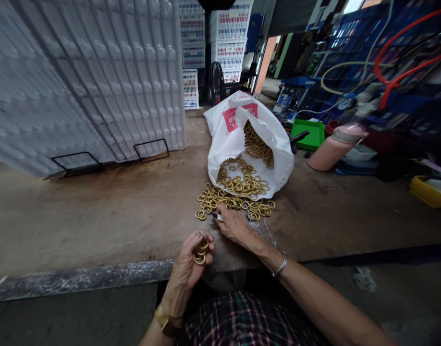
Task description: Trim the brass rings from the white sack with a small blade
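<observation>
A white plastic bag [278, 149] with red print lies open on the worn table [98, 216], spilling a pile of brass rings [235, 197]. My left hand [188, 264] is closed around a small stack of brass rings [201, 252] near the table's front edge. My right hand [235, 223] reaches to the near edge of the pile, fingers curled on the rings, with a small white and dark object [217, 217] at its fingertips that I cannot make out.
Large white plastic trays [91, 77] lean on black stands at the back left. A pink bottle [332, 146] lies on its side at the right, near a green tray [309, 134] and a yellow tray [429, 192]. Stacked white crates [227, 38] stand behind.
</observation>
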Tool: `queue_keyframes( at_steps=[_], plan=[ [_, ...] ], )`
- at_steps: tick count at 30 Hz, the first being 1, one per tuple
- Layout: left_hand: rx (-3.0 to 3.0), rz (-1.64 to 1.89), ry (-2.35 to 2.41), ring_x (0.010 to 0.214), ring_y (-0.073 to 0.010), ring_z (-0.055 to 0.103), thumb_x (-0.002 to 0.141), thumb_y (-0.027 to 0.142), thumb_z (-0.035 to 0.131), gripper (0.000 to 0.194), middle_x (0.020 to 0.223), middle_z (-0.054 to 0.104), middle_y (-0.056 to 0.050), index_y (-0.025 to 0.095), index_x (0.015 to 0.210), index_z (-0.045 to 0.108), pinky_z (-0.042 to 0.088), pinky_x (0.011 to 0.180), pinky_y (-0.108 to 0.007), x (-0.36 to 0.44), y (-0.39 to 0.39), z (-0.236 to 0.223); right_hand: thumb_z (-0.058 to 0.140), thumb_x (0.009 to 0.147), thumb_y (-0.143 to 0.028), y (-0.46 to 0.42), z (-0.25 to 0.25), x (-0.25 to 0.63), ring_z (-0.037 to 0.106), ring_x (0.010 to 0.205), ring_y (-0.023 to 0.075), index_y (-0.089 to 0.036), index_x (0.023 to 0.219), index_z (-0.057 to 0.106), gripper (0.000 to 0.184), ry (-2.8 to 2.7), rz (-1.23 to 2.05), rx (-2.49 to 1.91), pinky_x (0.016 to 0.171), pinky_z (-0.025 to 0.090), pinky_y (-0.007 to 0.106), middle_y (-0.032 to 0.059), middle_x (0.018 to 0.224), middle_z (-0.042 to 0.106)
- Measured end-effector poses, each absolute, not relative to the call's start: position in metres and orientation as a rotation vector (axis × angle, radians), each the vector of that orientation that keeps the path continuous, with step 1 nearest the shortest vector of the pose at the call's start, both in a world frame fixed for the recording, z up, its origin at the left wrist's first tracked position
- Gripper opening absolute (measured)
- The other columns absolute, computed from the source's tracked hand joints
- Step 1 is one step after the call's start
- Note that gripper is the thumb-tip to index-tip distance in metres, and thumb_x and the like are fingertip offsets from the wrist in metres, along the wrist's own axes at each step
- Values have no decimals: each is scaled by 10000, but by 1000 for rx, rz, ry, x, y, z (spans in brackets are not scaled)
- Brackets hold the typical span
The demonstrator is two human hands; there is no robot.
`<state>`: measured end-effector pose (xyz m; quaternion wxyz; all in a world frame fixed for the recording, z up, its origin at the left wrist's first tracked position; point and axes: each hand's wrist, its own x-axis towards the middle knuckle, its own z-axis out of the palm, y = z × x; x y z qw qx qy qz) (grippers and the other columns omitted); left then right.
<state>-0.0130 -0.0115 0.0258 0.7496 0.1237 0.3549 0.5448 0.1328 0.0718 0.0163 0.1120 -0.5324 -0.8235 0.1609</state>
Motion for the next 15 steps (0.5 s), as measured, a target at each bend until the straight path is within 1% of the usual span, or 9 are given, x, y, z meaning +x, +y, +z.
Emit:
queue_keyframes(
  at_steps=[3,6,8,11,15],
  plan=[
    [240,1233,843,630,-91,550,621,279,734,273,746,589,-11,146,719,516,374,428,-144,-12,-9,26,440,783,-129,65,14,136,528,634,141,-185,932,485,166,-2335,587,-1445,592,313,234,16,725,581],
    [316,1260,958,573,-79,528,597,326,750,327,694,564,13,153,734,510,366,405,-141,-9,-6,27,429,805,-187,58,12,135,497,630,130,-198,868,480,81,-2144,762,-1310,598,339,228,-3,717,541],
    [388,1269,1032,523,-73,504,607,384,737,370,653,542,31,162,806,518,353,384,-145,-6,-6,26,418,821,-233,53,13,134,482,634,127,-202,829,472,63,-2042,862,-1234,606,354,231,-11,708,517],
    [507,1245,1111,460,-61,456,643,452,693,419,599,505,55,168,900,523,347,377,-151,0,-6,21,418,827,-274,46,21,131,463,623,123,-202,797,467,92,-1968,956,-1197,601,356,234,-21,687,496],
    [683,1182,1245,407,-42,385,698,507,619,379,539,453,67,156,816,538,321,369,-145,3,-6,17,433,827,-293,42,29,130,463,644,117,-197,781,472,114,-1922,1057,-1182,610,354,229,-30,682,488]
  ],
)
